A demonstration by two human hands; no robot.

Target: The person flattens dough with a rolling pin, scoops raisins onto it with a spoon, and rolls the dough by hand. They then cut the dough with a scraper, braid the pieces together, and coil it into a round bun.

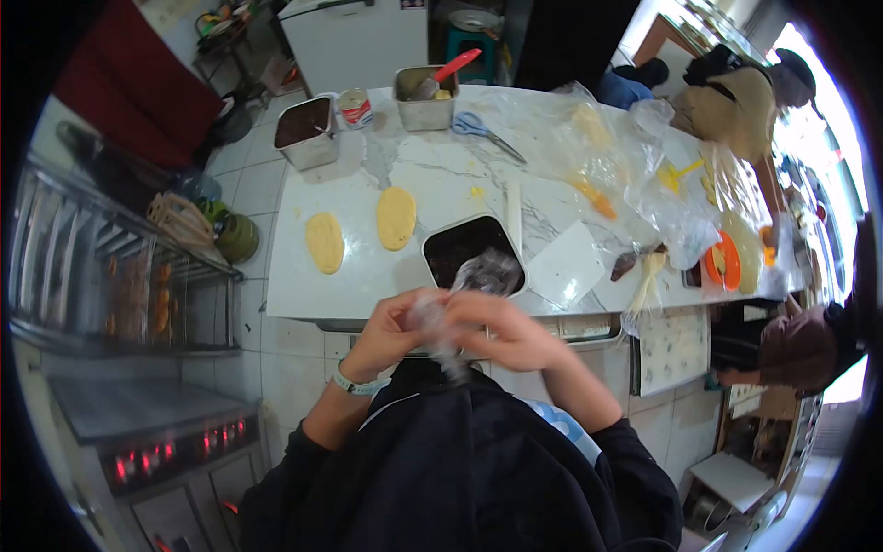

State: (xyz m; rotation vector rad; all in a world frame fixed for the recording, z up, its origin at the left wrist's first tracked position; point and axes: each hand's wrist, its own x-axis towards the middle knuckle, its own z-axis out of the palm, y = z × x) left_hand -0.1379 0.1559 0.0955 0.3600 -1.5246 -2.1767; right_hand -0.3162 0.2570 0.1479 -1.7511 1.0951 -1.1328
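- Clear plastic (428,317), bunched and blurred, between both hands at the table's (363,290) near edge.
- Left hand (379,337): fingers pinched on the plastic.
- Right hand (504,327): fingers bent over it; motion blur, cannot tell grip.
- Dark-filled container (453,226): 12 o'clock from the hands, film (487,272) partly inside.
- Two dough ovals (396,219): 10 and 11 o'clock.
- White sheet (566,264): 2 o'clock.
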